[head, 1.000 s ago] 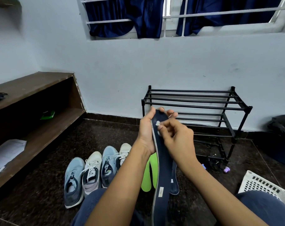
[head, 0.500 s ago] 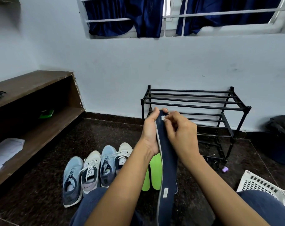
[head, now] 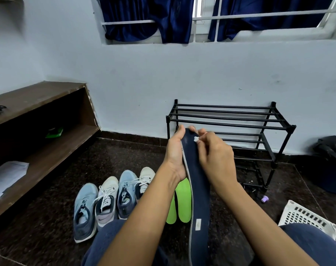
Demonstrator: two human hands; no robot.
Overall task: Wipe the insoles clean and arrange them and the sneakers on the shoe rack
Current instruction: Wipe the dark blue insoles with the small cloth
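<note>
My left hand [head: 175, 150] grips a long dark blue insole [head: 199, 198] near its top end, holding it upright in front of me. My right hand [head: 214, 158] pinches a small white wad [head: 196, 139] and presses it on the insole's upper part. Two bright green insoles [head: 179, 204] lie on the floor behind the blue one, partly hidden. Several sneakers stand in a row on the floor at the left: a light blue one [head: 84, 210], a white one [head: 105, 202], another blue one [head: 127, 192] and a cream one [head: 145, 179]. The black metal shoe rack [head: 230, 120] stands bare against the wall.
A brown wooden shelf unit [head: 38, 120] runs along the left wall with papers [head: 6, 175] on it. A white plastic basket [head: 307, 217] sits at the lower right. A dark bag [head: 332, 150] lies at the far right, and a small purple cap [head: 264, 198] lies by the rack's foot.
My right hand with the white wad has moved up the insole toward its top end. The insole is now held slightly higher and the view has shifted a little.
</note>
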